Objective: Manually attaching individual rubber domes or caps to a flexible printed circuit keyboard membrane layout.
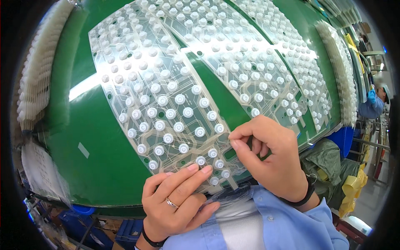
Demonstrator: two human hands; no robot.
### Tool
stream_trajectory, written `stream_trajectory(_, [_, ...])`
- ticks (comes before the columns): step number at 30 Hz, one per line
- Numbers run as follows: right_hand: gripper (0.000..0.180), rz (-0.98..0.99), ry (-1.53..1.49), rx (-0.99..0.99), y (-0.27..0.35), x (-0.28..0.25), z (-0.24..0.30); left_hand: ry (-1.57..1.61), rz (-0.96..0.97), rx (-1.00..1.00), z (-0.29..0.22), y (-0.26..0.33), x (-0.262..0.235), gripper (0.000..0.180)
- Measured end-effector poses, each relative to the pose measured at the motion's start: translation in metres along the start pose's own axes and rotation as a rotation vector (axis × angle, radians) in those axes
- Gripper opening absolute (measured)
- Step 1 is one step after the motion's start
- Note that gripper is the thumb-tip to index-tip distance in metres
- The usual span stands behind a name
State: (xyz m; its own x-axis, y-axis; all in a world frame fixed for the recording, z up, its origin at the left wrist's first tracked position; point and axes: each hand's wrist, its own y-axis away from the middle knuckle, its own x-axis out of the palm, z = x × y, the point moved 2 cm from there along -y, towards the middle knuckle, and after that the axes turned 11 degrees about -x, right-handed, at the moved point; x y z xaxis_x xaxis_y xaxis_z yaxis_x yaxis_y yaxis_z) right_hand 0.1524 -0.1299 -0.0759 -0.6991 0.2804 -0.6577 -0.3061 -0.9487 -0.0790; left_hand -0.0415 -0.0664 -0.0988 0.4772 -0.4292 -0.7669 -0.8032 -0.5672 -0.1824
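A clear keyboard membrane sheet [166,137] with printed traces and several white rubber domes lies on the green table in front of me. My left hand [177,202] rests over its near edge, with the index and middle fingertips pressing on the film beside the lowest domes. The fingers are stretched out, and a ring and a dark wristband show. At the sheet's right edge, my right hand [271,156] has thumb and index finger pinched together. Whether they grip the film's edge or a tiny piece cannot be made out.
More domed membrane sheets [260,79] lie to the right on the green table [112,175]. Stacks of sheets stand at the far left [39,71] and right [339,71]. A blue bin [343,139] and plastic bags [329,162] are by the right edge. A co-worker [373,104] is farther off.
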Motion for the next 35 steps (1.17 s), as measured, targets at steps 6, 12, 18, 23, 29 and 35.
stream_trajectory(6, [0.012,-0.03,0.176,-0.128,0.004,0.007,0.003,0.008,-0.014,-0.001,0.0,0.001,0.0,0.034])
stream_trajectory(12, [0.024,-0.047,0.234,-0.049,0.007,0.005,0.009,0.035,0.0,-0.031,-0.004,-0.003,-0.002,0.03])
stream_trajectory(18, [0.071,-0.087,0.287,-0.334,0.015,-0.04,-0.021,0.143,-0.002,-0.051,0.0,0.0,-0.006,0.025])
stream_trajectory(23, [0.094,0.318,0.435,-0.206,0.05,-0.054,-0.033,0.229,-0.068,-0.154,0.0,0.016,-0.033,0.022])
stream_trajectory(29, [0.048,0.141,0.334,-0.299,0.068,-0.06,-0.023,0.252,0.011,-0.16,-0.001,0.014,-0.029,0.022])
stream_trajectory(35, [0.023,-0.455,-0.403,-0.155,0.056,-0.083,-0.022,0.262,0.016,-0.03,-0.018,0.01,-0.005,0.015])
